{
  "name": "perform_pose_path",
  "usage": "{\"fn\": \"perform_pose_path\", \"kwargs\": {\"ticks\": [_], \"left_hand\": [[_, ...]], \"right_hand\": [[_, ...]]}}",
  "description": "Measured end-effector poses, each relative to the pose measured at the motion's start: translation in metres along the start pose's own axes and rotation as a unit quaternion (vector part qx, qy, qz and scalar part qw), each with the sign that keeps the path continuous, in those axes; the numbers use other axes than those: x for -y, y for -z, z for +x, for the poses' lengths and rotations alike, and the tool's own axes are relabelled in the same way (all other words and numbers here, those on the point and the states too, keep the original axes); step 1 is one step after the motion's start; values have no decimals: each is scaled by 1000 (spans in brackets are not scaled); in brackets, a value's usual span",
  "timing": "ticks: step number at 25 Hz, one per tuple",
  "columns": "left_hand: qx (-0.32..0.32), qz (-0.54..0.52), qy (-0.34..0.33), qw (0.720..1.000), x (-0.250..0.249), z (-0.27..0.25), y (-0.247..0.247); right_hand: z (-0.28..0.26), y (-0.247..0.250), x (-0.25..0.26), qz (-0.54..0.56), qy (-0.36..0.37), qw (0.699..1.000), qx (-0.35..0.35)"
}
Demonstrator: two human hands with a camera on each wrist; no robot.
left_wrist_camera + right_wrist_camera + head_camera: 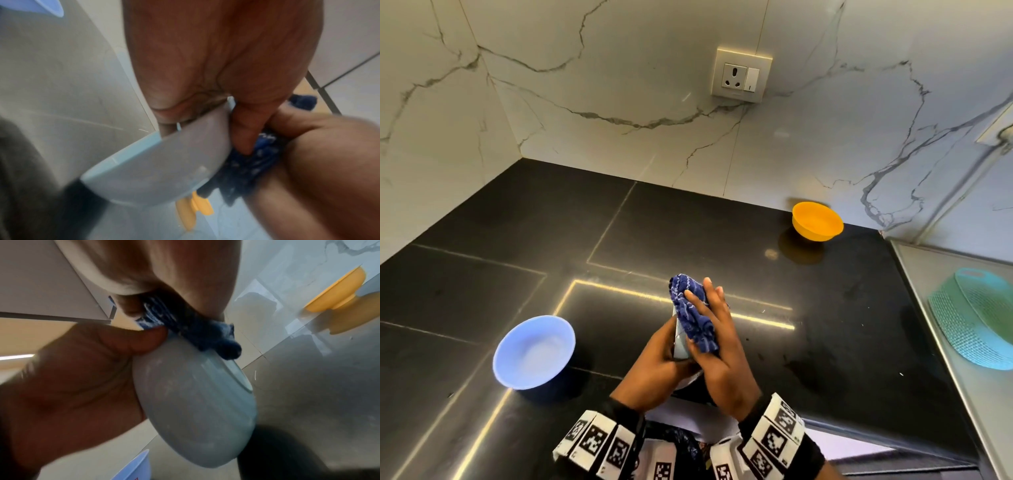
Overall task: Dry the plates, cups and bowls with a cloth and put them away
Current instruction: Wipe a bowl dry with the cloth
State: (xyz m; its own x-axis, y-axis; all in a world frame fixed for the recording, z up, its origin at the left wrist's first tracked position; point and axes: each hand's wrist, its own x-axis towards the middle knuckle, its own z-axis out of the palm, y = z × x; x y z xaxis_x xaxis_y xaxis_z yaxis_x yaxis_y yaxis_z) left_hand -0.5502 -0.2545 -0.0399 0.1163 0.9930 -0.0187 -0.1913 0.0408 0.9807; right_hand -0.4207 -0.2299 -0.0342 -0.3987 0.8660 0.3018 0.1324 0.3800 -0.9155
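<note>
My left hand [654, 363] grips a pale blue bowl [680, 342] tipped on edge above the black counter, thumb [244, 129] over its rim. My right hand [719, 346] holds a dark blue striped cloth [693, 308] and presses it against the bowl's inner side. The left wrist view shows the bowl [160, 165] from outside with the cloth [251, 164] bunched behind it. In the right wrist view the cloth [185, 324] is pinched against the rim of the bowl [195, 410]. The bowl's inside is hidden.
A lilac-blue bowl [534, 353] stands upright on the counter at the left. An orange bowl [816, 221] sits by the marble wall at the back right. A teal mesh basket [976, 318] lies on the steel surface at the right. A wall socket [741, 75] is above.
</note>
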Motion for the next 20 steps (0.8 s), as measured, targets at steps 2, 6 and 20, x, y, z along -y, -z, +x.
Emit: {"fn": "perform_pose_path", "kwargs": {"ticks": [2, 6, 20], "left_hand": [[-19, -22, -4, 1000, 5, -2, 16], [-110, -1, -4, 994, 0, -2, 40], [-164, -18, -49, 985, 18, -23, 40]], "right_hand": [[4, 2, 6, 75, -16, 997, 4], [12, 12, 6, 213, -111, 960, -145], [38, -25, 16, -269, 128, 944, 143]]}}
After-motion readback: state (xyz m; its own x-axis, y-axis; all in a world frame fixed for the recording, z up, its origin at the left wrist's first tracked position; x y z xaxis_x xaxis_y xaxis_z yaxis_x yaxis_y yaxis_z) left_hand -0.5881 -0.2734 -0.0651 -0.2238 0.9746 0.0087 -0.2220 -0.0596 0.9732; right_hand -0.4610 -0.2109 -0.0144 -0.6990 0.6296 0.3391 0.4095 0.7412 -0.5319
